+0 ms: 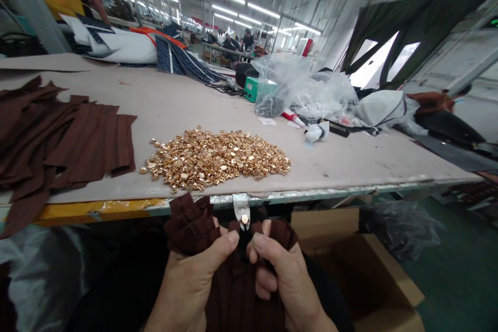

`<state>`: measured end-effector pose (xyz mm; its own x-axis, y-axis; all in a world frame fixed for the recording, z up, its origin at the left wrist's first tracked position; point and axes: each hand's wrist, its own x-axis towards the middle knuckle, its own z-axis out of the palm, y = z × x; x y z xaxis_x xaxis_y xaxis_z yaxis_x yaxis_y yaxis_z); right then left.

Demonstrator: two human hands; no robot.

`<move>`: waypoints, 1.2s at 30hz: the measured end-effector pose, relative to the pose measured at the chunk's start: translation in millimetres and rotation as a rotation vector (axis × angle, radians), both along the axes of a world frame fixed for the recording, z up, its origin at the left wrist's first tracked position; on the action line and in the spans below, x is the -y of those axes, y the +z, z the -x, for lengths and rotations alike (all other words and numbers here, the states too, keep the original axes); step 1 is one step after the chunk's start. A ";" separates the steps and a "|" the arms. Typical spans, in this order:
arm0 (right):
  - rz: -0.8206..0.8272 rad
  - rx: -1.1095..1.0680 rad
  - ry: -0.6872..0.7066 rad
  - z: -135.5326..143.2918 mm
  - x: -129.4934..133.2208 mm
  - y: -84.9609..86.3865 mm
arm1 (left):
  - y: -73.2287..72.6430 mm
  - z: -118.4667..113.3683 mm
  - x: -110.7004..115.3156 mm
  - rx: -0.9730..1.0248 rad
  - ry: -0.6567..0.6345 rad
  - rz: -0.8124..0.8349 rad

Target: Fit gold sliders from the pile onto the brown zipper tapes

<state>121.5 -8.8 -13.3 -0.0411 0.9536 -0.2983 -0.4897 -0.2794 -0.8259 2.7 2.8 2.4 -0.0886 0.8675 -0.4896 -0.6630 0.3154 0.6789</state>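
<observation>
My left hand (198,275) is closed on a folded bunch of brown zipper tape (190,223), its thumb pressed on top. My right hand (286,270) pinches another part of the brown tape (280,231), with its fingers curled. Between the two hands, a small metal holder (241,205) sticks out from the table edge with one gold zipper slider (245,219) at its tip. More tape (237,295) hangs down below my hands. On the table just beyond lies a heap of gold zipper sliders (218,158).
Brown strips (85,140) are spread on the left of the table (350,166). Clear plastic bags (303,88) and a green box (252,89) stand at the back. An open cardboard box (365,270) sits below right. Other people (248,39) are in the background.
</observation>
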 end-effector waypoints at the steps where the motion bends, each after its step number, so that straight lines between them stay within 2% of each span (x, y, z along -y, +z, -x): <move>1: 0.018 -0.026 -0.005 -0.6 -2.2 -0.2 | -0.1 0.3 -0.8 -0.017 -0.019 -0.001; 7: 0.072 -0.074 0.005 -3.4 -10.9 -4.1 | -7.3 4.7 -5.3 -0.134 -0.041 -0.037; 15: 0.066 -0.057 0.012 -2.3 -15.8 -3.6 | -3.4 2.4 -8.6 -0.140 -0.060 -0.051; 20: 0.037 -0.069 0.027 -1.4 -16.1 -3.2 | -0.9 1.7 -8.0 -0.065 -0.080 -0.038; 27: 0.029 -0.068 0.017 -0.7 -17.4 -4.4 | -2.1 -1.2 -11.0 -0.020 -0.088 -0.050; 36: 0.046 -0.078 0.011 0.2 -20.2 -4.3 | -7.1 -1.7 -9.6 -0.091 -0.054 -0.116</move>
